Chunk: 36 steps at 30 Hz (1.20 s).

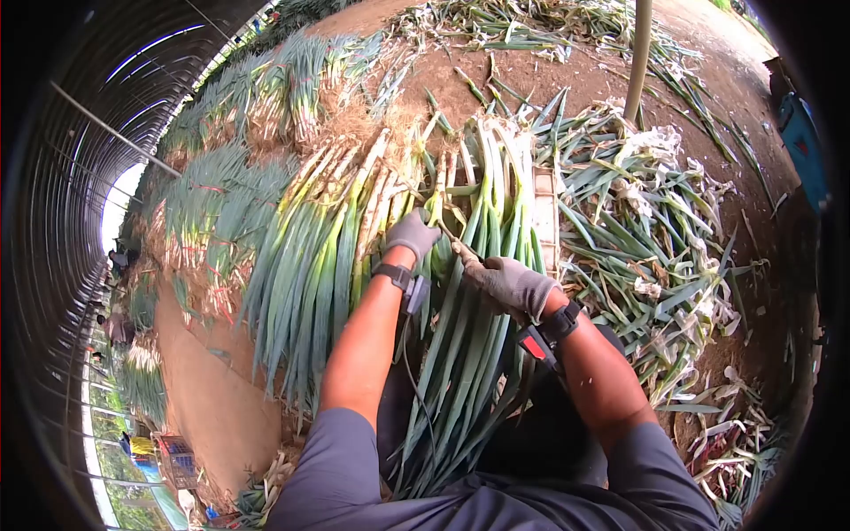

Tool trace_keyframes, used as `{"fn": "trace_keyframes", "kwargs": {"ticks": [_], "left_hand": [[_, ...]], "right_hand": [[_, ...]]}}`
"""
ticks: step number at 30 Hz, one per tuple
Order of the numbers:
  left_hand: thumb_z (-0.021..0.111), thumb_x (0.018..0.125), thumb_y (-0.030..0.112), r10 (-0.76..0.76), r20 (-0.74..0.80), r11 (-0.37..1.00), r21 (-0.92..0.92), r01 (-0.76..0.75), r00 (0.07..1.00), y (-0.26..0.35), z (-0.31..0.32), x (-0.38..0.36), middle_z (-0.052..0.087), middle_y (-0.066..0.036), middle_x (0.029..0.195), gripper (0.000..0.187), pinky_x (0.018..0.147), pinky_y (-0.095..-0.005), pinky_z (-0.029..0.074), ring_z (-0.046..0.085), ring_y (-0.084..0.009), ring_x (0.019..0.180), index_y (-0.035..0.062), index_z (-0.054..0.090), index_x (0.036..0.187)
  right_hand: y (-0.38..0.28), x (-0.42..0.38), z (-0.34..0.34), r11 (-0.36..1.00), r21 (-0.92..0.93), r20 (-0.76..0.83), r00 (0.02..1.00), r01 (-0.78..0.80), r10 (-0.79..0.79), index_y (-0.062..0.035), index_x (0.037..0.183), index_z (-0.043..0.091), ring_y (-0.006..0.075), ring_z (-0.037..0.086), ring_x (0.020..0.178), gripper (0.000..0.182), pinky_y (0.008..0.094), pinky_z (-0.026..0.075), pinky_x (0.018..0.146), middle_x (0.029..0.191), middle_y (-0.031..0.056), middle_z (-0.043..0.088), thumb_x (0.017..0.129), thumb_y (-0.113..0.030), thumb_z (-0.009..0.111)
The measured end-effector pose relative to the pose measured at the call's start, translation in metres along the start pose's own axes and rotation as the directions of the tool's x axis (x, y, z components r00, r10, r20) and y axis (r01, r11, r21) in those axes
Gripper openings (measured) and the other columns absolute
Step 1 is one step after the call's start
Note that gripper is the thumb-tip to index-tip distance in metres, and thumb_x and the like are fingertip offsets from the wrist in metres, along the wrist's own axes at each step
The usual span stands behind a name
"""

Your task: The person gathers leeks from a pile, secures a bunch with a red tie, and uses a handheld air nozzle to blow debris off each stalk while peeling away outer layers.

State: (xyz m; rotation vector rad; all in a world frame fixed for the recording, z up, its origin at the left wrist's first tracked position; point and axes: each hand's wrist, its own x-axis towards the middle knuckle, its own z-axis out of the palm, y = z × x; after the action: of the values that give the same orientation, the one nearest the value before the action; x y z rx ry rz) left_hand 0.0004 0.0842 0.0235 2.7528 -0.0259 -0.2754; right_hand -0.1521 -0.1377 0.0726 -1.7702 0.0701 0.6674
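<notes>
My left hand [413, 234], in a grey glove, is closed around a green onion [437, 196] just below its white stalk. To its right, my gloved right hand [512, 285] is closed, thumb and fingertips pinched near that stalk. A thin brownish piece shows at the right fingertips; I cannot make out whether it is a leaf strip or a tool. Long green onions [310, 257] lie side by side left of my left hand, white ends away from me. More onions [505, 190] lie beyond my right hand, and green leaves [460, 354] hang toward my lap.
Stripped leaves and pale skins [655, 257] form a heap at right. Tied onion bundles [204, 199] fill the ground at left. A pole [638, 62] stands at the far right. A crate [178, 462] sits at lower left. A thin dark cord [414, 380] runs beside my left forearm.
</notes>
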Motion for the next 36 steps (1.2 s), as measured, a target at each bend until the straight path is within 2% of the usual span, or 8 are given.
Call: {"fn": "trace_keyframes", "kwargs": {"ticks": [3, 9, 13, 18, 25, 31, 32, 36], "left_hand": [[0.082, 0.078, 0.028, 0.056, 0.13, 0.984, -0.172, -0.033, 0.99, -0.006, -0.02, 0.02, 0.073, -0.015, 0.11, 0.054, 0.089, -0.0327, 0.053, 0.068, -0.0219, 0.097, -0.0027, 0.067, 0.12], [0.08, 0.082, 0.028, 0.124, 0.269, 0.954, -0.298, -0.039, 0.955, -0.003, -0.024, 0.026, 0.072, -0.013, 0.111, 0.056, 0.088, -0.0297, 0.052, 0.066, -0.0172, 0.096, -0.0059, 0.065, 0.123], [0.071, 0.09, 0.031, 0.186, 0.238, 0.91, -0.408, -0.076, 0.953, -0.011, -0.014, 0.026, 0.072, -0.015, 0.114, 0.051, 0.091, -0.0324, 0.05, 0.066, -0.0213, 0.099, -0.0075, 0.064, 0.122], [0.068, 0.096, 0.026, 0.131, 0.24, 0.869, -0.495, 0.005, 0.962, -0.008, -0.015, -0.004, 0.065, -0.01, 0.129, 0.054, 0.098, -0.029, 0.047, 0.06, -0.0152, 0.112, -0.0048, 0.054, 0.138], [0.068, 0.094, 0.02, 0.083, 0.098, 0.568, -0.822, 0.033, 0.992, -0.02, 0.025, -0.034, 0.069, -0.006, 0.121, 0.049, 0.095, -0.0277, 0.049, 0.061, -0.0125, 0.105, -0.0037, 0.058, 0.135], [0.071, 0.087, 0.021, 0.104, -0.104, 0.836, -0.53, -0.144, 0.989, -0.004, 0.021, -0.06, 0.066, -0.024, 0.128, 0.061, 0.102, -0.0343, 0.047, 0.065, -0.0285, 0.115, -0.0062, 0.053, 0.138], [0.072, 0.09, 0.022, 0.081, -0.054, 0.777, -0.622, -0.097, 0.995, -0.002, 0.02, -0.062, 0.059, -0.02, 0.14, 0.058, 0.109, -0.0327, 0.042, 0.057, -0.0268, 0.129, -0.0042, 0.055, 0.139], [0.071, 0.09, 0.021, 0.136, -0.067, 0.673, -0.725, -0.142, 0.988, -0.012, 0.014, -0.077, 0.063, -0.017, 0.136, 0.058, 0.106, -0.0327, 0.044, 0.061, -0.0251, 0.124, -0.0026, 0.054, 0.14]], "right_hand": [[0.006, 0.001, 0.006, 0.988, 0.106, -0.093, 0.99, 0.113, -0.103, 0.0044, 0.089, 0.064, 0.0205, 0.053, 0.039, 0.066, 0.035, 0.043, 0.038, 0.061, 0.0098, 0.059, 0.093, -0.061, 0.052], [-0.007, -0.003, -0.003, 0.996, 0.09, -0.054, 0.998, -0.007, 0.012, 0.0045, 0.087, 0.063, 0.0195, 0.052, 0.04, 0.061, 0.0355, 0.041, 0.037, 0.065, 0.0107, 0.06, 0.094, -0.056, 0.056], [0.007, 0.02, -0.006, 0.997, 0.063, -0.03, 0.999, 0.035, -0.033, 0.0025, 0.109, 0.061, 0.0169, 0.061, 0.057, 0.063, 0.0324, 0.047, 0.046, 0.078, 0.0086, 0.062, 0.094, -0.059, 0.059], [-0.011, 0.003, 0.001, 0.995, 0.085, -0.07, 0.997, 0.043, -0.037, 0.006, 0.099, 0.063, 0.0213, 0.059, 0.054, 0.069, 0.0373, 0.049, 0.051, 0.069, 0.0103, 0.061, 0.094, -0.063, 0.053], [-0.02, 0.005, 0.016, 0.999, 0.023, -0.144, 0.989, -0.024, 0.027, 0.0069, 0.103, 0.061, 0.0213, 0.059, 0.054, 0.077, 0.0364, 0.05, 0.05, 0.073, 0.0117, 0.061, 0.094, -0.069, 0.048], [-0.022, 0.019, 0.015, 0.988, -0.126, -0.205, 0.972, 0.091, -0.116, 0.0, 0.115, 0.055, 0.0186, 0.058, 0.056, 0.064, 0.0348, 0.049, 0.051, 0.081, 0.0119, 0.063, 0.097, -0.061, 0.051], [-0.024, 0.02, 0.016, 0.99, -0.107, -0.192, 0.975, 0.09, -0.11, -0.0006, 0.116, 0.055, 0.0186, 0.057, 0.056, 0.062, 0.0348, 0.049, 0.051, 0.082, 0.0119, 0.063, 0.098, -0.06, 0.051], [-0.045, 0.018, 0.021, 0.997, -0.078, -0.167, 0.985, 0.025, -0.037, -0.0013, 0.12, 0.054, 0.0182, 0.057, 0.056, 0.06, 0.0337, 0.048, 0.05, 0.084, 0.0105, 0.061, 0.098, -0.057, 0.052]]}}
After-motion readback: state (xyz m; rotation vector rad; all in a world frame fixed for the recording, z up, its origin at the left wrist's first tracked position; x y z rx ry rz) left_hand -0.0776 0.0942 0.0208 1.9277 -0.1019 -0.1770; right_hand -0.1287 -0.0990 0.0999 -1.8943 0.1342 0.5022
